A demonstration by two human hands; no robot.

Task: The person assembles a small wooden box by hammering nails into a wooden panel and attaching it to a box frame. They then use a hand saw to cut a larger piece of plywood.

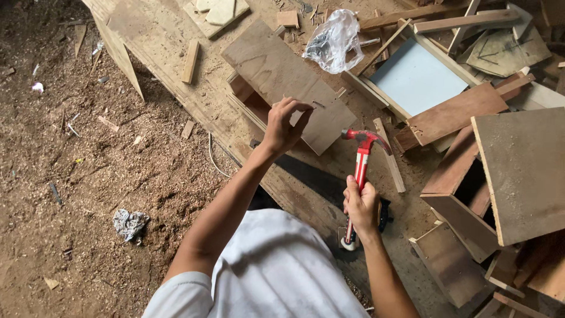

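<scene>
Hammer up, nail pinched at the box lid.
Plywood lid [288, 82] is lying across the wooden box [250, 100] on the desk [176, 41]; right hand [360, 203] is gripping the red hammer [360, 165], left hand [283, 126] is pinching something small, likely a nail, at the lid's near edge.

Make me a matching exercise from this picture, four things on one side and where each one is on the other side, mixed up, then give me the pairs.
Things:
1. hammer
2. plastic bag
3. board
4. crumpled rag

Places:
A. on the sawdust floor, to the person's left
B. under the left hand's fingertips
C. in the right hand
D. on the bench beyond the board

Pairs: 1-C, 2-D, 3-B, 4-A
</scene>
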